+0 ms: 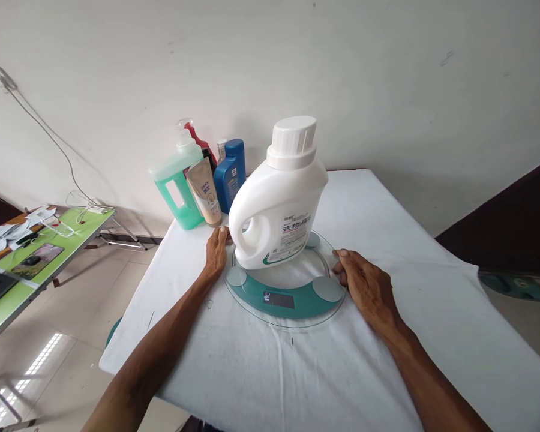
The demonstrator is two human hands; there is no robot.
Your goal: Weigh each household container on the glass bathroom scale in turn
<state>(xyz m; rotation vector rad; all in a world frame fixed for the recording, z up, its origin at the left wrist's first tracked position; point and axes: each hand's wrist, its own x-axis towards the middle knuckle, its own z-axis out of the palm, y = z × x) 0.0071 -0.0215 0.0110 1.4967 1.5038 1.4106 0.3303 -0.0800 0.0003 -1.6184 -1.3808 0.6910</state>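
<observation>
A large white laundry detergent jug point(292, 198) with a ribbed white cap stands on a round glass bathroom scale point(247, 291), its handle toward the left. The scale has a green band, round grey pads and a small display point(278, 299) with lit digits too blurred to read. My left hand point(216, 251) is closed at the scale's left rim, beside the jug's handle; its fingertips are partly hidden. At the right rim, my right hand point(368, 287) has its thumb on top and fingers curled at the glass edge. Neither hand touches the jug's cap.
Behind my left hand stand a green liquid bottle point(184, 207), a beige tube point(204, 192), a blue bottle point(231, 174) and a red-topped bottle point(200, 139). White cloth point(414, 240) covers the table, against a wall. A green desk point(85, 223) with papers and a mouse is at left.
</observation>
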